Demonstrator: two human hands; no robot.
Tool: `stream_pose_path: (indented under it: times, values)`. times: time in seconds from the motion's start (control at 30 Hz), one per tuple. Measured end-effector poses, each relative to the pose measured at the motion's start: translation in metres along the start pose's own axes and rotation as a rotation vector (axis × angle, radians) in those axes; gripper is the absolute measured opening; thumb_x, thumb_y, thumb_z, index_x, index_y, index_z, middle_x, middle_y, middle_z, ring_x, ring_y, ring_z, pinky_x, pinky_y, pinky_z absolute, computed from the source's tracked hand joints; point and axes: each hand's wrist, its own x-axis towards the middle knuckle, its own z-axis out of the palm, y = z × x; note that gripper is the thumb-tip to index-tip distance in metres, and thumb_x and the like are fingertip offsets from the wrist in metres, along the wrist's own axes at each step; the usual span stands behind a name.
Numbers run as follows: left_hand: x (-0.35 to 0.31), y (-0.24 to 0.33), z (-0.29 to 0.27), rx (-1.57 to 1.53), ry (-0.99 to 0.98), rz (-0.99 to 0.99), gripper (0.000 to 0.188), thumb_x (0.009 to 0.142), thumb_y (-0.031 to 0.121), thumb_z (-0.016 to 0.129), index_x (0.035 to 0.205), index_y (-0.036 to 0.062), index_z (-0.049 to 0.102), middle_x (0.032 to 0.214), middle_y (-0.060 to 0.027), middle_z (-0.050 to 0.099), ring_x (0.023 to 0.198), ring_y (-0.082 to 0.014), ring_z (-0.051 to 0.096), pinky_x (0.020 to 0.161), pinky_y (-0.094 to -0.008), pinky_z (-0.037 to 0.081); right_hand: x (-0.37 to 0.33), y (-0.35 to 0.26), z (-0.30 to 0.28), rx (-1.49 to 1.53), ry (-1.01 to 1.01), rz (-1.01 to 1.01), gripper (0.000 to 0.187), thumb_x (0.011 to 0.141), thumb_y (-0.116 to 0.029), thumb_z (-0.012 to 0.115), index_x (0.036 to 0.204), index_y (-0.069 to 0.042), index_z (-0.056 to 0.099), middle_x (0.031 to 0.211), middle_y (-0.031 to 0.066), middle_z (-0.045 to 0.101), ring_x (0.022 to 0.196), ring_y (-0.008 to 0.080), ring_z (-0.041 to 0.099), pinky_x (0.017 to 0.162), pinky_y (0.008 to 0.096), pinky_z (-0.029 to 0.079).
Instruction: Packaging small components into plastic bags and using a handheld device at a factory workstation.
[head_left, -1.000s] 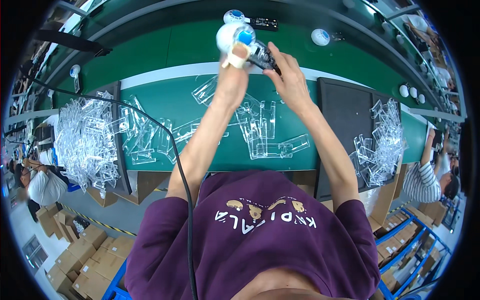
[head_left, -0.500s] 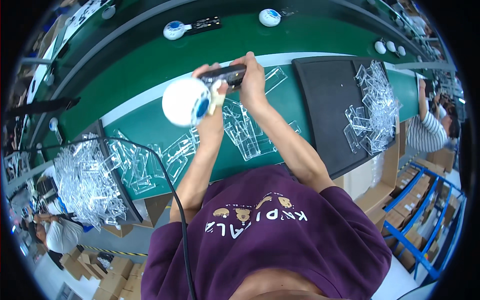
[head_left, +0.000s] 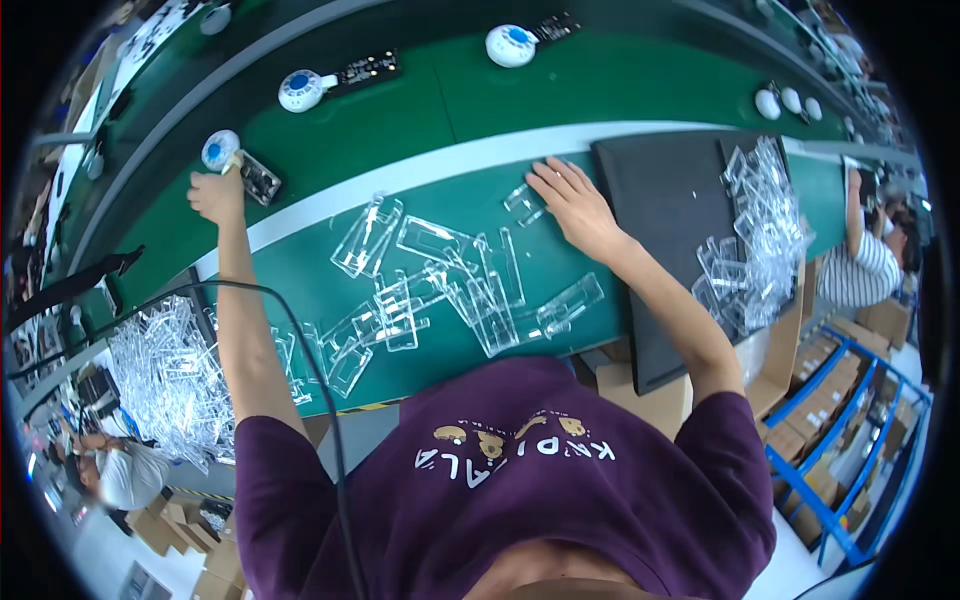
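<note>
At the far left, my left hand (head_left: 217, 197) is closed at the neck of a white ball-shaped device (head_left: 220, 150) with a blue round face. A dark rectangular module (head_left: 262, 182) extends from that neck over the green belt. A pale yellowish cover shows on one digit there. My right hand (head_left: 578, 208) lies palm down with fingers stretched out, beside a clear plastic frame (head_left: 524, 205) on the green work surface (head_left: 570, 262). Between my arms several more clear plastic frames (head_left: 430, 240) lie loosely scattered and overlapping.
Two similar ball devices (head_left: 301, 90) (head_left: 511, 46) lie on the green belt (head_left: 430, 110) beyond. Heaps of clear frames (head_left: 165, 370) (head_left: 765, 235) flank me, the right one on a black tray (head_left: 665, 230). A black cable (head_left: 335, 440) hangs near my left arm. Other people sit at both sides.
My hands have parted. The left carried the ball device with its dark module leftward to the belt; the right let go of the module and moved right, down to the work surface.
</note>
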Motion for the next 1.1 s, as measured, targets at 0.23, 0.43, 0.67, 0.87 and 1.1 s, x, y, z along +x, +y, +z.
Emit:
stream_pose_path:
  times: [0.23, 0.43, 0.67, 0.87, 1.1]
  values:
    - [0.014, 0.05, 0.052, -0.14, -0.24, -0.204, 0.076, 0.07, 0.056, 0.063, 0.112, -0.0059, 0.047, 0.096, -0.0185, 0.057, 0.08, -0.0226, 0.061, 0.052, -0.03, 0.052, 0.007, 0.02, 0.008, 0.117, 0.036, -0.108, 0.043, 0.072, 0.0, 0.057, 0.115, -0.003, 0.049, 0.109, 0.0118, 0.055, 0.102, 0.0289, 0.052, 0.087, 0.0399, 0.041]
    - [-0.022, 0.083, 0.082, -0.452, -0.069, -0.012, 0.069, 0.069, 0.047, 0.07, 0.111, -0.0023, 0.047, 0.095, -0.0135, 0.057, 0.084, -0.0191, 0.058, 0.058, -0.0295, 0.052, 0.055, 0.001, -0.018, 0.67, 0.077, 0.843, 0.041, 0.082, -0.014, 0.058, 0.12, -0.004, 0.044, 0.093, 0.0126, 0.059, 0.085, 0.0276, 0.056, 0.072, 0.0365, 0.043]
    - [-0.122, 0.136, 0.05, -0.492, -0.07, 0.295, 0.059, 0.073, 0.039, 0.069, 0.112, 0.0002, 0.047, 0.097, -0.0131, 0.056, 0.086, -0.019, 0.059, 0.058, -0.0287, 0.053, 0.122, -0.05, -0.052, 0.325, 0.225, 0.216, 0.052, 0.079, -0.026, 0.064, 0.123, -0.006, 0.044, 0.099, 0.0151, 0.046, 0.084, 0.0272, 0.049, 0.07, 0.0384, 0.042]
    - [-0.166, 0.158, 0.031, -0.591, -0.336, 0.194, 0.062, 0.07, 0.041, 0.071, 0.108, -0.0018, 0.048, 0.093, -0.0131, 0.059, 0.077, -0.0161, 0.061, 0.051, -0.0245, 0.051, 0.121, -0.077, -0.049, 0.081, 0.292, 0.15, 0.058, 0.075, -0.026, 0.067, 0.125, -0.006, 0.044, 0.099, 0.0142, 0.048, 0.086, 0.0289, 0.05, 0.073, 0.0387, 0.042]
    - [-0.19, 0.166, 0.025, -0.608, -0.3, 0.262, 0.061, 0.071, 0.041, 0.07, 0.109, -0.0021, 0.049, 0.092, -0.012, 0.059, 0.078, -0.0162, 0.061, 0.055, -0.0249, 0.051, 0.099, -0.086, -0.027, 0.204, 0.366, 0.272, 0.06, 0.075, -0.023, 0.066, 0.128, -0.008, 0.042, 0.098, 0.0124, 0.051, 0.085, 0.0272, 0.05, 0.072, 0.0374, 0.041]
